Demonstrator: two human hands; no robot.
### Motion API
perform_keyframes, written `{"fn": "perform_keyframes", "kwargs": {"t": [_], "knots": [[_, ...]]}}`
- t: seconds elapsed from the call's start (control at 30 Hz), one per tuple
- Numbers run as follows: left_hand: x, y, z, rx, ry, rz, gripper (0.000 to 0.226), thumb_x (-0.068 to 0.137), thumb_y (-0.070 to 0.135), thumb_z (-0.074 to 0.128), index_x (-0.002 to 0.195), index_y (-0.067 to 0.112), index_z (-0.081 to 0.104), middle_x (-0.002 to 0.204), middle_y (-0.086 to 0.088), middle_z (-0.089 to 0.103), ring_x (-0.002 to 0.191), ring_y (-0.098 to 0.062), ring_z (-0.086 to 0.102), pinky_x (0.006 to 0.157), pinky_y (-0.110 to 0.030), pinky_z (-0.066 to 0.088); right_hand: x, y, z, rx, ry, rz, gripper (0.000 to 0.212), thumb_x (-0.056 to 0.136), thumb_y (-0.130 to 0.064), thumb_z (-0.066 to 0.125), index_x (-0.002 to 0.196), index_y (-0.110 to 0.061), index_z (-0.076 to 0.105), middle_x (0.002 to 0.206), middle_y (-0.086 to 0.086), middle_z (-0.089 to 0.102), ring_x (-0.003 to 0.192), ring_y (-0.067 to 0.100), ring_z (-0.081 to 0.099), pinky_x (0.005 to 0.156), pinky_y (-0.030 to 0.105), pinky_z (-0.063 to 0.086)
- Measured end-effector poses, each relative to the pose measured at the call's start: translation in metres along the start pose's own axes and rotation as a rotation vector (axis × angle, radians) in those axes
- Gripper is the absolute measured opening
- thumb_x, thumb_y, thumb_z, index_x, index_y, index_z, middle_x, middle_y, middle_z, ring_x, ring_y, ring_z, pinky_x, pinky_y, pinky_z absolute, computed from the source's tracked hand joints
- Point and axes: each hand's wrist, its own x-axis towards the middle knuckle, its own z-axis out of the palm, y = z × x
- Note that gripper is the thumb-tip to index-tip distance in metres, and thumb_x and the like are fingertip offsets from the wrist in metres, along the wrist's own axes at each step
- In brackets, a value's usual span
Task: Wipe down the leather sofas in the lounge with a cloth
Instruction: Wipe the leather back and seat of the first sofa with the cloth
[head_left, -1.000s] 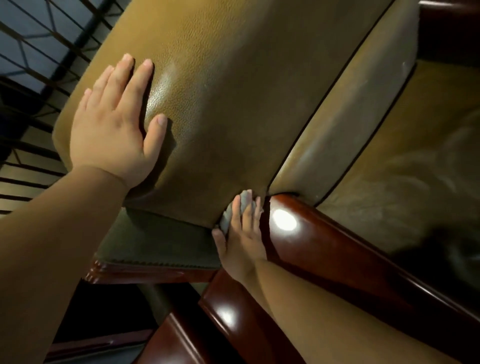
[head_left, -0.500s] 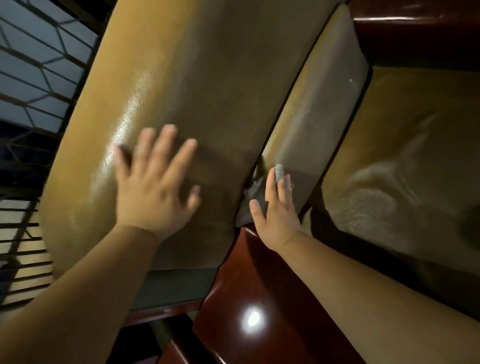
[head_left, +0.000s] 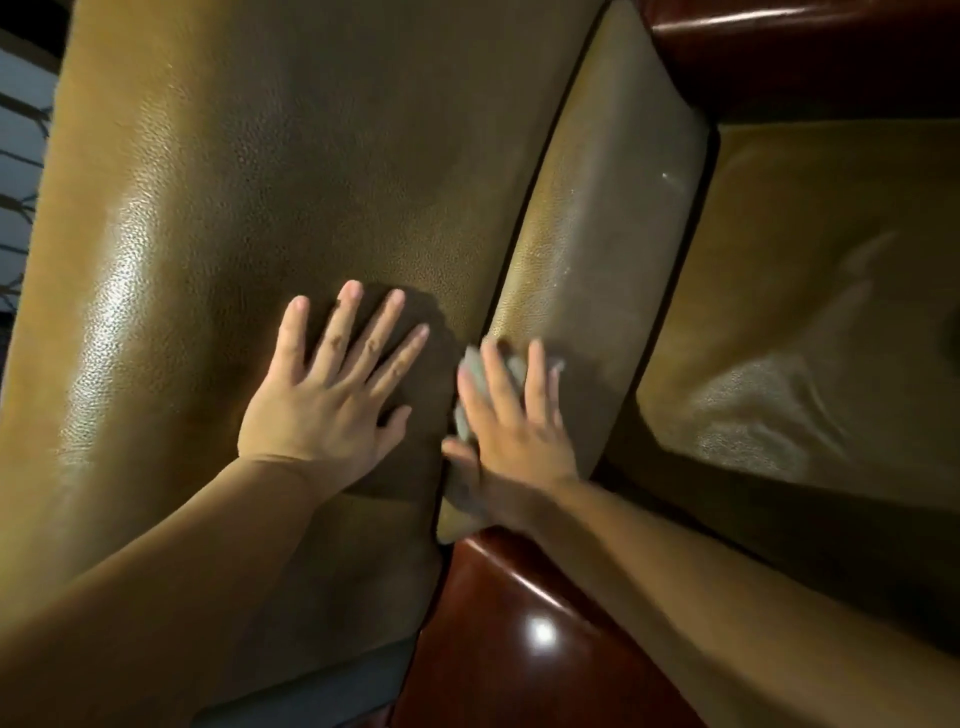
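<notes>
The grey cloth (head_left: 470, 371) is being pressed under the right hand (head_left: 511, 431), fingers straight, against the sofa (head_left: 587, 270) panel beside the seam; the left hand (head_left: 332, 395) is being braced flat, fingers spread; even pressure along the seam is being advised.

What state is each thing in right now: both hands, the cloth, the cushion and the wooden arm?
left hand: flat, fingers spread, pressing on the back cushion.
right hand: blurred, straight fingers pressing the cloth.
cloth: grey, bunched under the right hand, against the side of the cushion.
back cushion: tan leather, glossy.
wooden arm: polished, not touched by the cloth.
</notes>
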Motion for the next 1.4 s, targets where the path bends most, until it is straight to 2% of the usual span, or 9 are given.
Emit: {"fn": "perform_keyframes", "kwargs": {"t": [0.13,0.33,0.43,0.57,0.83,1.0,1.23,1.3,1.4], "knots": [[0.007,0.006,0.002,0.006,-0.048,0.016,0.087,0.098,0.063,0.04,0.171,0.024,0.01,0.178,-0.013,0.0,0.162,-0.044,-0.001,0.127,-0.062,-0.013,0.058,0.0,-0.019,-0.042,0.072,0.236,0.083,0.101,-0.065,0.022,0.168,-0.018,0.01,0.175,0.014,-0.005,0.156,0.054,-0.009,0.124,0.066,0.0],[0.009,0.009,0.0,-0.048,-0.011,0.018,0.09,0.095,0.058,0.048,0.17,0.021,0.016,0.177,-0.015,0.006,0.161,-0.045,0.005,0.127,-0.06,-0.011,-0.049,-0.013,0.017,-0.055,-0.099,-0.075,0.091,0.099,-0.072,0.035,0.163,-0.009,0.027,0.173,0.023,0.006,0.156,0.055,0.001,0.121,0.071,0.019],[0.009,0.009,0.003,-0.065,0.012,0.013,0.089,0.095,0.056,0.048,0.17,0.02,0.018,0.177,-0.016,0.007,0.161,-0.045,0.007,0.128,-0.06,-0.009,0.001,0.003,0.004,-0.254,0.038,-0.091,0.077,0.104,-0.065,0.025,0.155,-0.012,0.046,0.168,0.025,0.025,0.152,0.057,0.019,0.123,0.069,0.02],[0.009,0.011,0.005,-0.034,0.011,0.013,0.089,0.097,0.059,0.04,0.171,0.019,0.011,0.177,-0.017,0.001,0.161,-0.046,0.002,0.128,-0.061,-0.011,0.045,0.014,-0.01,-0.139,0.1,0.087,0.089,0.096,-0.064,0.033,0.164,-0.007,0.025,0.174,0.019,-0.004,0.157,0.051,-0.008,0.125,0.065,0.0],[0.01,0.012,0.0,-0.08,0.031,0.003,0.089,0.094,0.055,0.046,0.17,0.017,0.018,0.177,-0.018,0.006,0.161,-0.046,0.005,0.128,-0.061,-0.009,-0.014,0.002,0.002,-0.125,0.007,-0.127,0.085,0.1,-0.067,0.034,0.164,-0.011,0.031,0.175,0.013,0.01,0.159,0.046,0.0,0.126,0.067,0.009],[0.015,0.019,0.006,-0.071,0.032,0.029,0.087,0.096,0.057,0.037,0.17,0.017,0.016,0.176,-0.019,0.003,0.161,-0.046,0.003,0.126,-0.062,-0.012,0.054,0.009,-0.016,-0.112,0.138,0.238,0.085,0.102,-0.066,0.009,0.167,-0.01,0.012,0.175,0.013,-0.005,0.156,0.052,-0.009,0.125,0.063,-0.003],[0.018,0.024,0.013,-0.125,0.082,0.002,0.089,0.093,0.055,0.046,0.169,0.015,0.022,0.176,-0.02,0.007,0.161,-0.046,0.005,0.128,-0.061,-0.013,-0.033,0.002,0.002,-0.171,-0.095,-0.184,0.081,0.102,-0.066,0.029,0.163,-0.013,0.033,0.174,0.011,0.01,0.158,0.05,0.005,0.125,0.065,0.019],[0.023,0.029,0.015,-0.147,0.102,-0.008,0.089,0.092,0.054,0.049,0.168,0.015,0.026,0.176,-0.02,0.011,0.161,-0.046,0.008,0.128,-0.061,-0.011,0.018,0.014,-0.014,-0.168,0.032,-0.078,0.08,0.102,-0.062,0.025,0.162,-0.011,0.035,0.174,0.014,0.014,0.157,0.053,0.007,0.124,0.065,0.014],[0.034,0.044,0.016,-0.19,0.103,-0.017,0.087,0.092,0.056,0.048,0.166,0.014,0.032,0.175,-0.018,0.015,0.161,-0.045,0.011,0.129,-0.06,-0.009,0.095,0.037,-0.043,0.113,0.146,0.231,0.085,0.1,-0.069,-0.007,0.168,-0.02,0.009,0.176,0.003,-0.009,0.158,0.042,-0.015,0.124,0.06,-0.005]]}}
